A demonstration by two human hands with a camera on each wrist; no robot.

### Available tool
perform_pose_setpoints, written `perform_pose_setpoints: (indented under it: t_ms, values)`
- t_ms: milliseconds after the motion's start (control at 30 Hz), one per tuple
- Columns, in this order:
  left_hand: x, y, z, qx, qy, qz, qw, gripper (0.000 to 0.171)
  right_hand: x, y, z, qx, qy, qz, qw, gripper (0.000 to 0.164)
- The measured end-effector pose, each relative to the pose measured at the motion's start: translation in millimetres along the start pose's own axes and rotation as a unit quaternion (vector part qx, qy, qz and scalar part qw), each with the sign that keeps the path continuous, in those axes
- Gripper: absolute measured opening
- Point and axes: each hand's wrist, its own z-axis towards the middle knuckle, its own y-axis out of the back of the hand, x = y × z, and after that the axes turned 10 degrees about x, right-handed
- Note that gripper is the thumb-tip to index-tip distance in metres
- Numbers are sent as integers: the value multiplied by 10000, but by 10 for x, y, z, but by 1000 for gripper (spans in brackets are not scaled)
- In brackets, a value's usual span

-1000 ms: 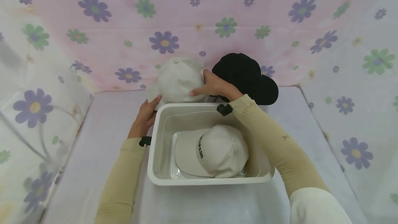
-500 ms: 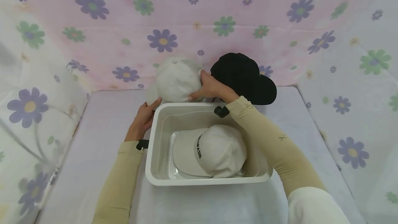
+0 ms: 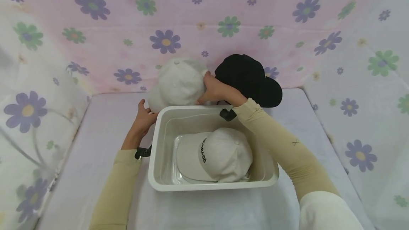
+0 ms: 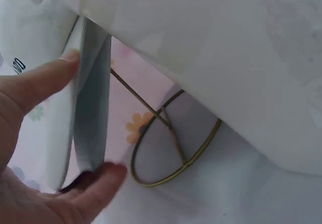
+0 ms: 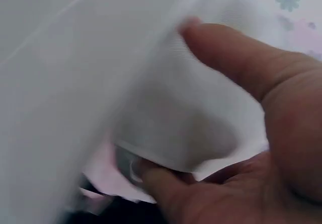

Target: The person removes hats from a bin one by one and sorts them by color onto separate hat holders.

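Note:
A white cap [image 3: 182, 81] stands behind the plastic bin [image 3: 211, 186], its brim facing left. My left hand [image 3: 142, 121] is at the brim [image 4: 63, 128]; in the left wrist view the digits lie on both sides of it near its edge. My right hand [image 3: 220, 89] grips the cap's right side, thumb on the outside and fingers under the lower edge in the right wrist view. Beneath the cap, the left wrist view shows a gold wire stand [image 4: 147, 184] with a ring base. Inside the bin lies a beige cap [image 3: 227, 155] with dark lettering.
A black cap [image 3: 246, 77] stands right beside my right hand, brim to the right. The bin is between my forearms, close in front of the white cap. Flower-printed cloth [image 3: 179, 17] hangs behind and at both sides.
My left hand has shifted left and slightly down, its digit no longer lying over the top of the brim. The right hand keeps its hold; the white cap has shifted slightly left.

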Motion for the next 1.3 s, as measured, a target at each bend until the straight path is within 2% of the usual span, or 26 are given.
perform_pose_setpoints:
  t_ms: [133,200,267,367,467,567,633,700,767,867,967,1100,1300]
  values:
    - [11,0,-51,-162,-138,764,9969,116,132,94,-240,247,-196,-350,9989,125]
    - [-9,-6,-90,-346,-320,1374,9894,117,207,138,-434,269,-61,-484,9984,122]
    - [-48,-12,-135,-591,-611,1986,9764,117,287,172,-681,227,192,-602,9977,118]
    - [-145,-24,-215,-1079,-1151,2682,9504,111,392,183,-1121,-18,621,-827,9946,113]
    - [-292,-29,-316,-1598,-1852,2792,9285,99,441,133,-1552,-408,996,-1080,9883,108]
    - [-488,-50,-432,-2051,-2601,2536,9088,82,398,28,-1897,-741,1286,-1192,9817,104]
    - [-647,-102,-530,-2152,-2984,2261,9020,72,323,-68,-2070,-826,1417,-1132,9799,101]
    - [-809,-189,-627,-2018,-3262,1901,9038,66,218,-182,-2203,-854,1479,-1222,9777,100]
    - [-972,-308,-730,-1672,-3402,1600,9114,63,96,-305,-2311,-837,1442,-1341,9768,98]
    - [-1188,-516,-876,-879,-3484,1350,9234,65,-86,-491,-2417,-734,1165,-1381,9808,98]
    - [-1351,-740,-987,-84,-3497,1487,9249,63,-253,-661,-2461,-597,812,-987,9900,100]
    - [-1469,-1046,-1027,700,-3520,1928,9132,57,-458,-890,-2437,-582,577,-406,9958,101]
    - [-1473,-1452,-854,1336,-3513,2696,8866,54,-710,-1179,-2371,-901,454,-59,9949,106]
